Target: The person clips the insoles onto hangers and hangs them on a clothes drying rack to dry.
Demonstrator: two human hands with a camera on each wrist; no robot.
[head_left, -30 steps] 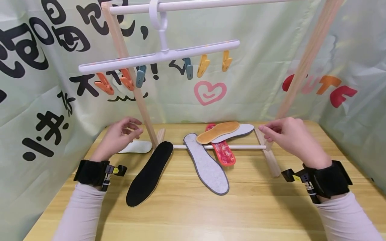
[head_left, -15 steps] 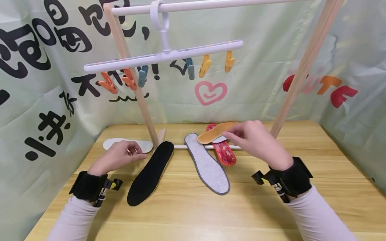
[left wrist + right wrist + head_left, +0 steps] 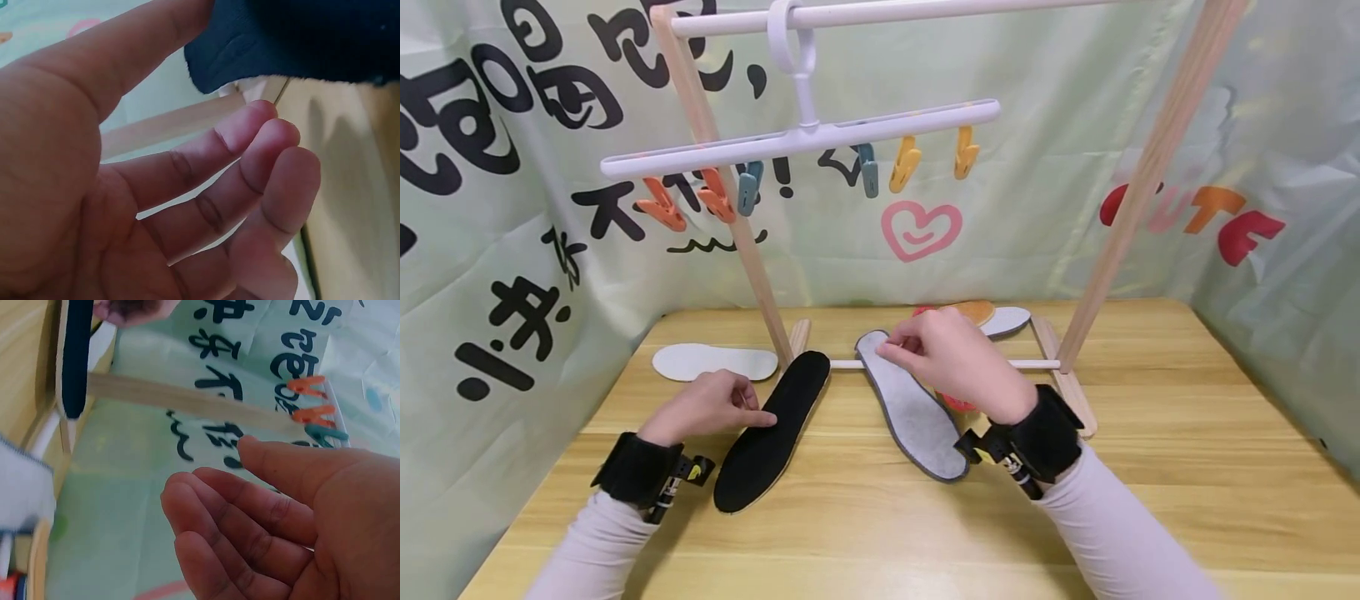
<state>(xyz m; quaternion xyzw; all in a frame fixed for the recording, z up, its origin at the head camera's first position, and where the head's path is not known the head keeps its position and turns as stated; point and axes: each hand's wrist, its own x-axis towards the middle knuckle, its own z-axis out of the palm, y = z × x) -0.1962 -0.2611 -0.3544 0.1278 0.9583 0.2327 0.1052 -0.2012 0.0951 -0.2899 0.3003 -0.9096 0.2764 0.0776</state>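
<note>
In the head view a black insole (image 3: pixel 758 460) lies slantwise on the table. My left hand (image 3: pixel 711 408) hovers at its left edge, thumb over it; whether they touch I cannot tell. The left wrist view has loosely bent fingers (image 3: pixel 212 206) with nothing between them, near the black insole (image 3: pixel 281 37). Above the light grey insole (image 3: pixel 925 437) is my right hand (image 3: pixel 958 358). Its fingers (image 3: pixel 244 531) curve loosely in the right wrist view, holding nothing. Behind this hand, a tan insole (image 3: pixel 976 312), a red patterned insole (image 3: pixel 957 403) and another grey-edged insole (image 3: pixel 1011 320) are partly hidden.
A white insole (image 3: pixel 700 361) lies at the back left. Over the table (image 3: pixel 850 533) stands a wooden rack (image 3: pixel 752 258) with a low crossbar (image 3: pixel 1033 364). From its top rod hangs a lilac hanger (image 3: pixel 805 137) carrying several orange, blue and yellow clips (image 3: pixel 905 164).
My right hand has swept leftward from the rack's right post, past the tan insole, to above the grey insole. My left hand has come down and right to the black insole. The insoles lie as before.
</note>
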